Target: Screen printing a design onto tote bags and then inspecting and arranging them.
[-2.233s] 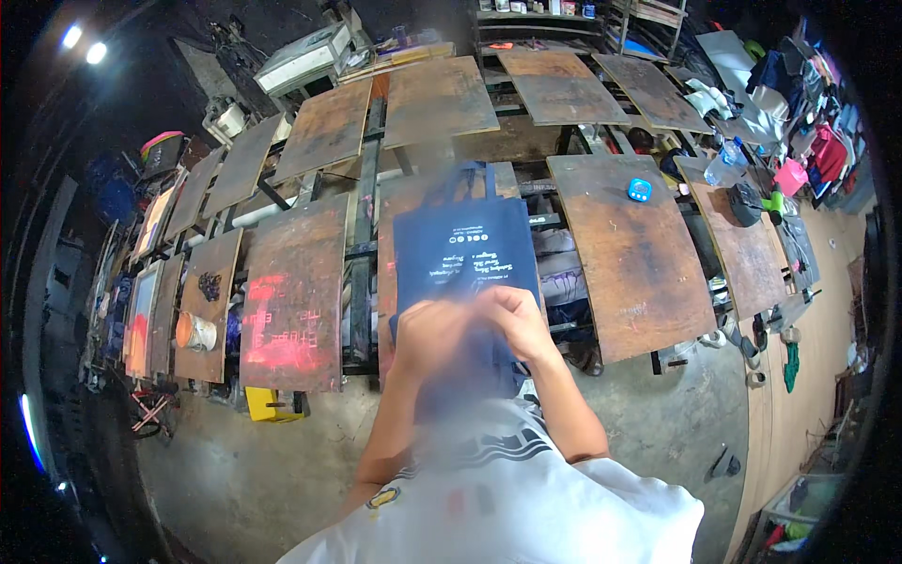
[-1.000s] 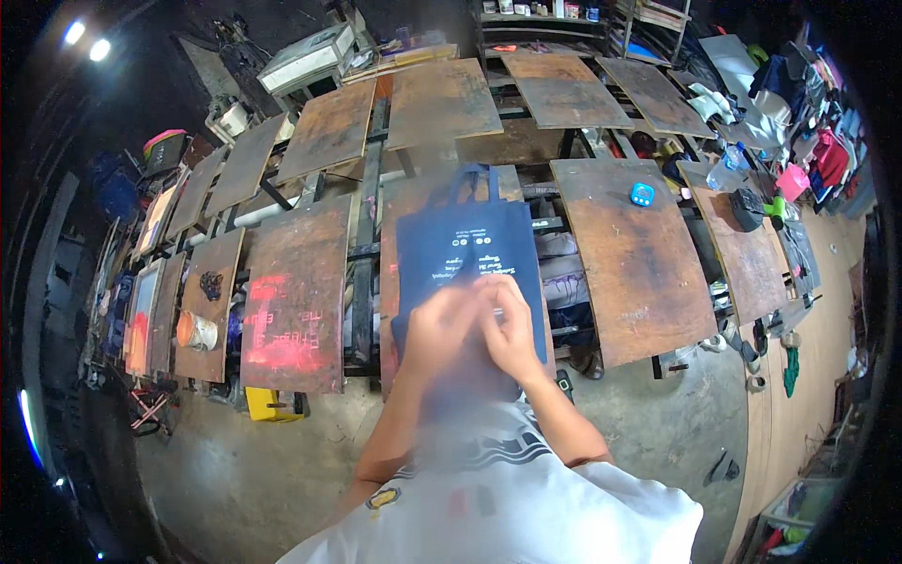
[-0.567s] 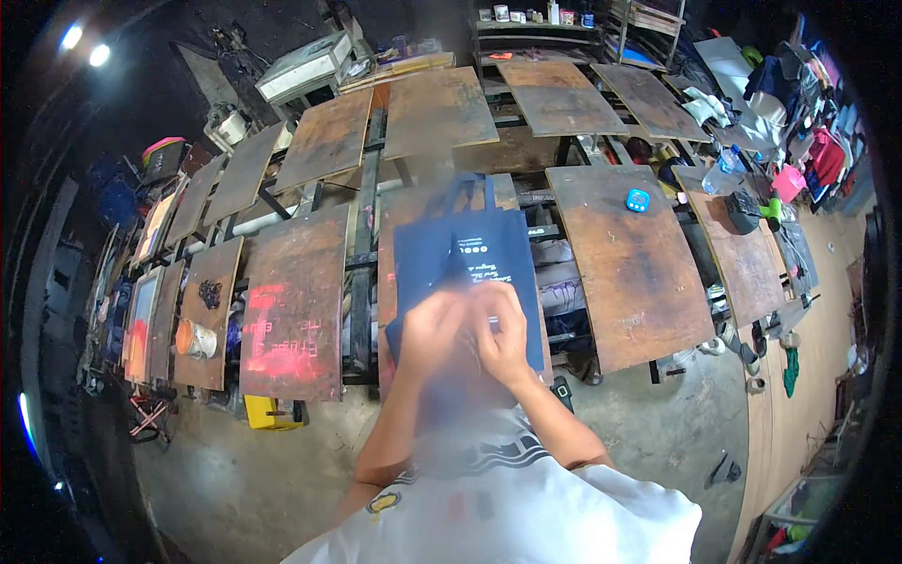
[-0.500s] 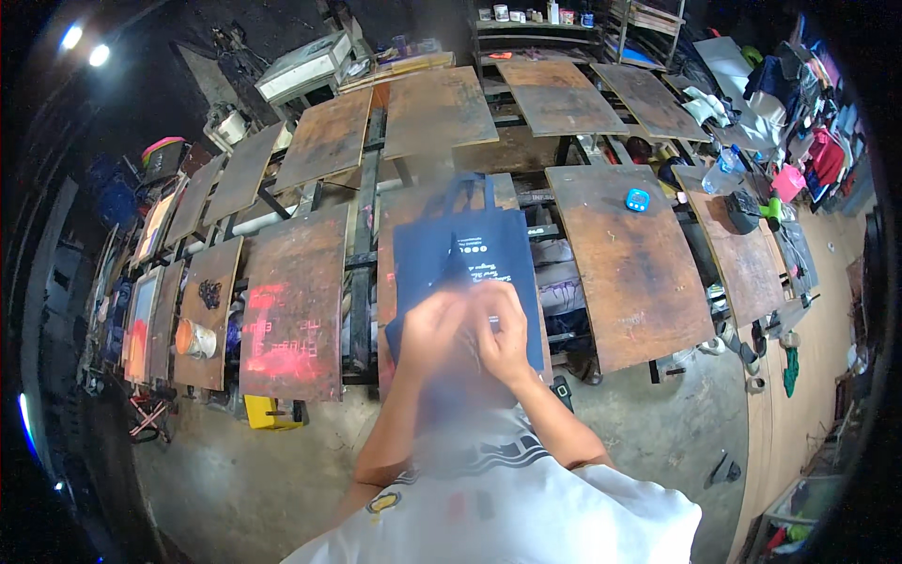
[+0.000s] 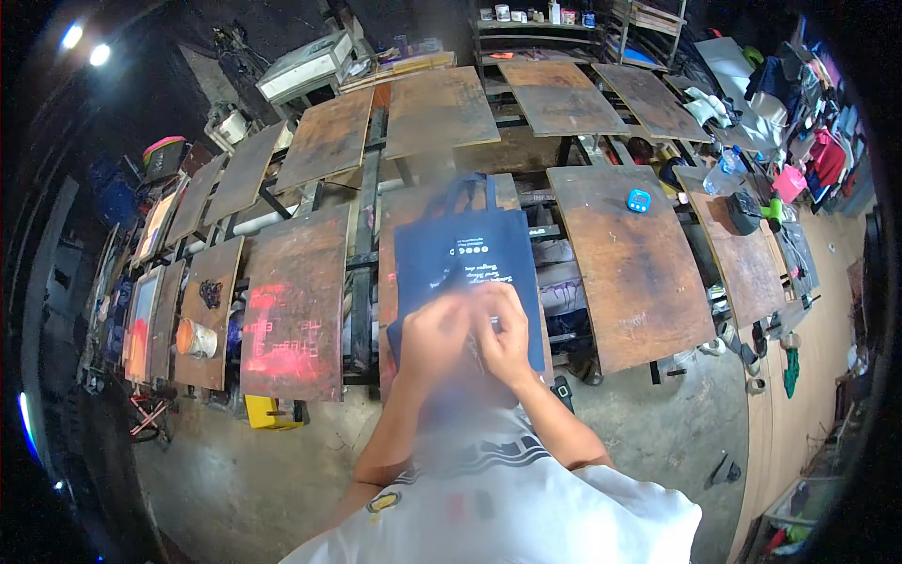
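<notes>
A dark navy tote bag [image 5: 512, 246] with white print lies flat on a board in front of me, its handles [image 5: 489, 193] pointing away. Over its lower half, my left hand [image 5: 432, 336] and my right hand [image 5: 504, 338] come together with fingertips meeting in a pinch. Both are closed. A blurred band runs down the middle of the view and smears the fingertips, so whatever may be between them cannot be made out. Whether the hands touch the cloth is also unclear.
Worn boards on a dark metal frame surround the bag. The right board [image 5: 629, 273] carries a small blue timer [image 5: 638, 200]. Further right are a black object [image 5: 742, 214] and a water bottle [image 5: 723, 171]. An orange-white cup [image 5: 195, 338] sits left, near the pink-stained board [image 5: 293, 310].
My hands stay pinched together over the bag, with the fingertips drawn very slightly toward me. The bag has not visibly moved.
</notes>
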Tool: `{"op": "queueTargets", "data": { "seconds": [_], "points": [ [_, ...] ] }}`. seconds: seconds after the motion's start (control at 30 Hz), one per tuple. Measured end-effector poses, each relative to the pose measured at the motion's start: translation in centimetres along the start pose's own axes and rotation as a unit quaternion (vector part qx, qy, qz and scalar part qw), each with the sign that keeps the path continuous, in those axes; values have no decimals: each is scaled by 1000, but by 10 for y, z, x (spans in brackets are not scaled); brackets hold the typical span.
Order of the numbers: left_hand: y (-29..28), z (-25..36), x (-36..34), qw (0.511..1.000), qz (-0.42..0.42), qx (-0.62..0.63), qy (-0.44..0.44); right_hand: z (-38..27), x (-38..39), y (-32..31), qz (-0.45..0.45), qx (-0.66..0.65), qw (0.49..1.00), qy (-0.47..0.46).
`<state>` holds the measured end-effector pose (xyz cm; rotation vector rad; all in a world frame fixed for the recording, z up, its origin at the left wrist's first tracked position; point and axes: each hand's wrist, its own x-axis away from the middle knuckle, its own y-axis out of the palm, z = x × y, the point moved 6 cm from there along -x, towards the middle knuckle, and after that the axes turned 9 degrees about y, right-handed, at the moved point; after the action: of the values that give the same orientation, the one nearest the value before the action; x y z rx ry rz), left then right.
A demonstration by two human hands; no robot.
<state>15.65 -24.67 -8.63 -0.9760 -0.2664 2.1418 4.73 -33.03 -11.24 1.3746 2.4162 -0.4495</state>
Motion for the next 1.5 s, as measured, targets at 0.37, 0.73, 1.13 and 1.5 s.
{"op": "queueTargets", "data": {
  "seconds": [0.37,0.73,1.13,1.5],
  "points": [
    [0,4,-2,996,-17,58,-60,4,0,0,7,-26,999,29],
    [-3,8,-5,999,-17,14,-39,0,1,2,18,-24,999,9],
    [1,2,6,991,-18,68,-115,-14,5,3,37,10,999,-32],
    [47,-40,36,953,64,252,-153,29,17,10,27,-287,940,182]
  ]
}}
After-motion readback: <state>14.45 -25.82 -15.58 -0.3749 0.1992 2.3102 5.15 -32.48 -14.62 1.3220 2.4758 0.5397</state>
